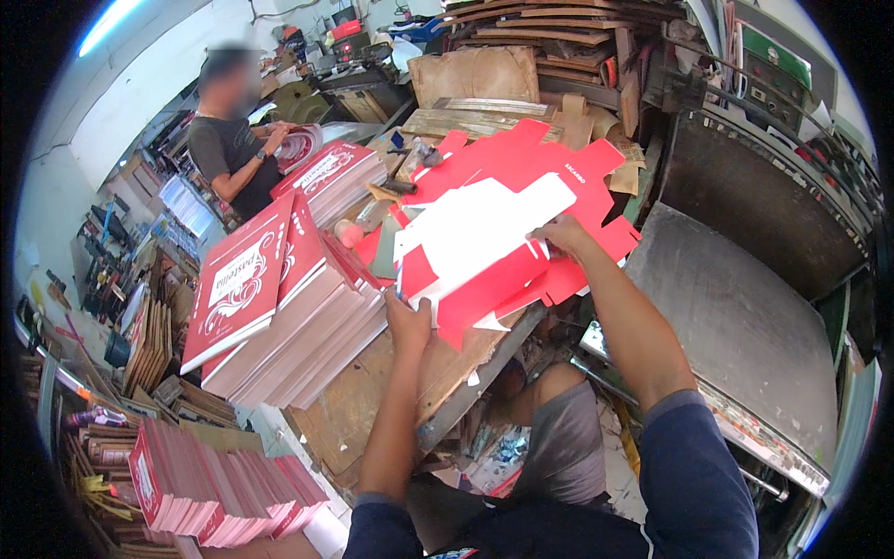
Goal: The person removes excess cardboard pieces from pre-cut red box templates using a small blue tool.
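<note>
Head view: both hands' fingers (pixel 549 233) pinch the red die-cut sheet (pixel 521 177) at its near edges

A die-cut cardboard sheet (pixel 494 233) lies on the table (pixel 372 410) near its right edge. Left of it a stack of flat cartons (pixel 279 317) fills the table's left side. Behind stands another stack (pixel 331 177), apparently on the same table. Right of the table sits a metal machine bed (pixel 736 317).
</note>
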`<state>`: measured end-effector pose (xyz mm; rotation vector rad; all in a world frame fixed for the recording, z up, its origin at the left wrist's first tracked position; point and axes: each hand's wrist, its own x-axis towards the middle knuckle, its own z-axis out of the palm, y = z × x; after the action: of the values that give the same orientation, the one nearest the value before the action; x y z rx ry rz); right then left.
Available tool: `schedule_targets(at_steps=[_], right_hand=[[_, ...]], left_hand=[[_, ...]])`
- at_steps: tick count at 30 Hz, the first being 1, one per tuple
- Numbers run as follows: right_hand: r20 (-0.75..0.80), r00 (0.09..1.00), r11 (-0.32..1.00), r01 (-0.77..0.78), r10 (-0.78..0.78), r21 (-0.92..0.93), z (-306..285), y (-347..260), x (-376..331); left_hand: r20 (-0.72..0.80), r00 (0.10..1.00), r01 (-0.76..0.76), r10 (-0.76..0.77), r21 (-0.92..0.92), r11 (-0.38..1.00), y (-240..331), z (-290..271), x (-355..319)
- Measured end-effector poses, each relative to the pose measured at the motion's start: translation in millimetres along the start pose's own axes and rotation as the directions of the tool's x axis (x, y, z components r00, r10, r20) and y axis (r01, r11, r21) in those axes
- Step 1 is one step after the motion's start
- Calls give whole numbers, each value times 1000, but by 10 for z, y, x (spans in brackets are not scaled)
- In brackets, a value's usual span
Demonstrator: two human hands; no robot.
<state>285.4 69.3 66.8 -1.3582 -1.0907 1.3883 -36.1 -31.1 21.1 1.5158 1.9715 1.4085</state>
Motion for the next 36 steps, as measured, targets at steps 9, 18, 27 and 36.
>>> schedule_targets(at_steps=[9, 18, 27, 36], right_hand=[[48, 926, 769, 340, -376, -540, 194, 62, 205], [182, 917, 706, 391, -355, -591, 324, -34, 137], [-56, 967, 967, 242, -247, -83, 403, -131, 207], [-110, 976, 981, -186, 190, 47, 157, -149, 135]], left_hand=[[-63, 983, -173, 171, -18, 985, -99, 186, -84], [-31, 973, -230, 227, -129, 965, -109, 86, -70], [-109, 994, -49, 17, -302, 952, -402, 159, 34], [-104, 979, -198, 175, -279, 940, -389, 231, -7]])
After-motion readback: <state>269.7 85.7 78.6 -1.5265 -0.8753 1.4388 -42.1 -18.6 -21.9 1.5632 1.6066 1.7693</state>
